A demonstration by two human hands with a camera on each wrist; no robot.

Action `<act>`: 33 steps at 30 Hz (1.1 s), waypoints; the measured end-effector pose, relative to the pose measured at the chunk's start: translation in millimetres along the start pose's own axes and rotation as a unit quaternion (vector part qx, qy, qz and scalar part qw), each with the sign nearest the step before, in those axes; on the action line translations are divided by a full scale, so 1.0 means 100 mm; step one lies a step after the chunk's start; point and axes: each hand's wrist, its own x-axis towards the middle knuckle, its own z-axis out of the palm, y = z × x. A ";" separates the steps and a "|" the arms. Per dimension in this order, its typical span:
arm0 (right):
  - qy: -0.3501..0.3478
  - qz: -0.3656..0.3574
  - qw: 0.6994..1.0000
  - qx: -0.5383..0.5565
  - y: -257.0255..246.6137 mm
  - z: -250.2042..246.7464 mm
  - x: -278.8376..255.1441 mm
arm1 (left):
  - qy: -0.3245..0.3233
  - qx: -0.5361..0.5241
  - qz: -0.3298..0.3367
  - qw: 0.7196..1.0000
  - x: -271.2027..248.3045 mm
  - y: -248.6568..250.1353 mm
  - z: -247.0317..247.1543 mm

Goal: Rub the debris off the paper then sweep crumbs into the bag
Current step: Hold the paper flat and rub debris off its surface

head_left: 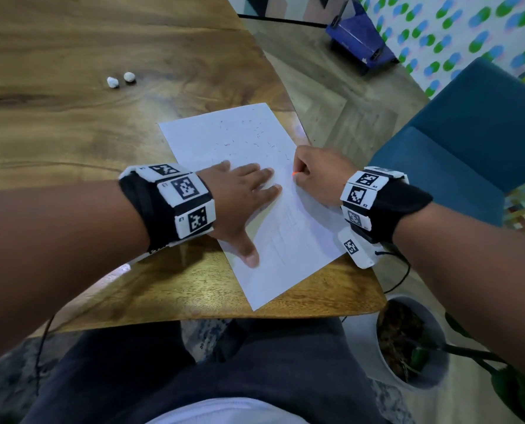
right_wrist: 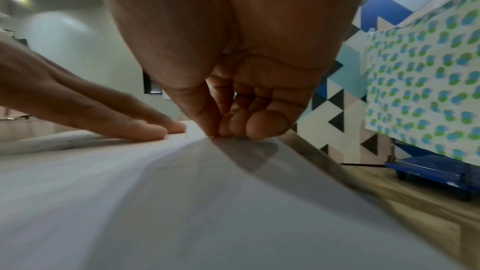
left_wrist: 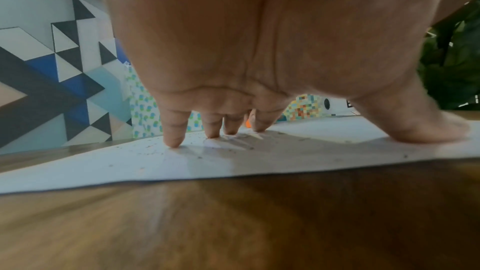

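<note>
My left hand (head_left: 240,191) lies flat, fingers straight, pressing the paper (head_left: 288,240) to the wooden surface (head_left: 71,133). My right hand (head_left: 319,175) sits just right of it, fingers curled, pinching a small orange eraser (head_left: 294,173) tip-down on the sheet. Beyond both hands thin reddish crumbs (head_left: 249,139) scatter over the smooth white paper. Far beyond my left hand sit two lumpy white balls (head_left: 121,79). To my right hand's right stands a blue chair (head_left: 469,142); below that wrist, a round potted plant (head_left: 408,341) on the floor.
</note>
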 end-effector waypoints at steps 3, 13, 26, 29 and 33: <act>-0.031 -0.056 0.998 -0.014 -0.15 0.04 -0.33 | -0.014 -0.014 -0.006 1.000 0.00 0.00 0.02; -0.037 -0.085 0.995 -0.025 -0.29 0.08 -0.41 | -0.031 -0.026 -0.002 0.999 0.02 0.01 0.04; -0.127 -0.179 0.975 -0.045 -0.38 0.18 -1.02 | -0.029 -0.035 -0.012 0.999 0.03 0.04 0.12; -0.084 -0.157 0.983 -0.041 -0.44 0.18 -0.79 | -0.031 -0.038 -0.012 0.999 0.03 0.05 0.11; -0.048 -0.117 0.991 -0.045 -0.42 0.13 -0.48 | -0.032 -0.045 -0.010 0.998 0.02 0.05 0.10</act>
